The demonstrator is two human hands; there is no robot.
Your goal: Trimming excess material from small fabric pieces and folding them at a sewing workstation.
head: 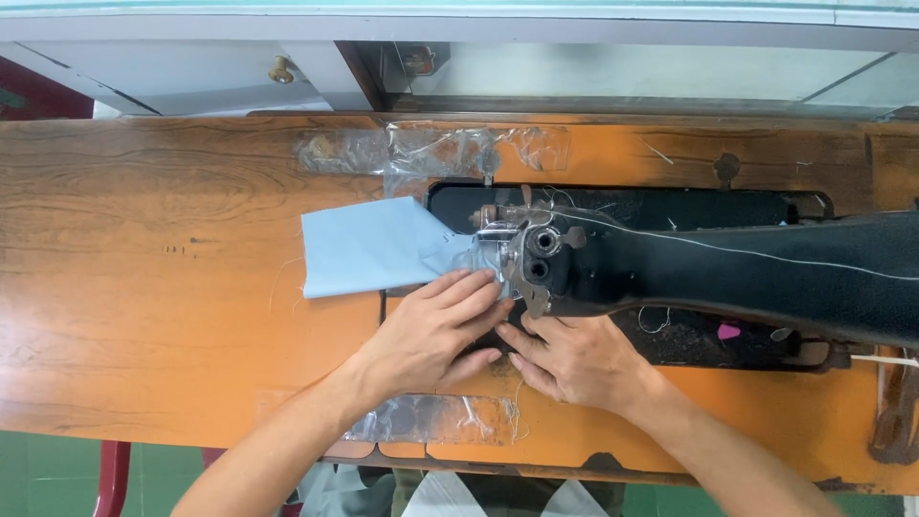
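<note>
Centre of frame: my left hand [436,330] lies flat, grip apart, fingers spread on the light blue fabric piece [369,247] beside the needle area of the black sewing machine [670,263]. My right hand [574,362] rests just right of it, fingers loosely together under the machine head, holding nothing. Orange wooden worktop [144,287] beneath.

The black cast-iron sewing machine [728,263] runs off the table's right edge. Its head hides the needle, and the left hand [436,330] covers what is probably the pale blue cloth's [369,246] near corner.
</note>
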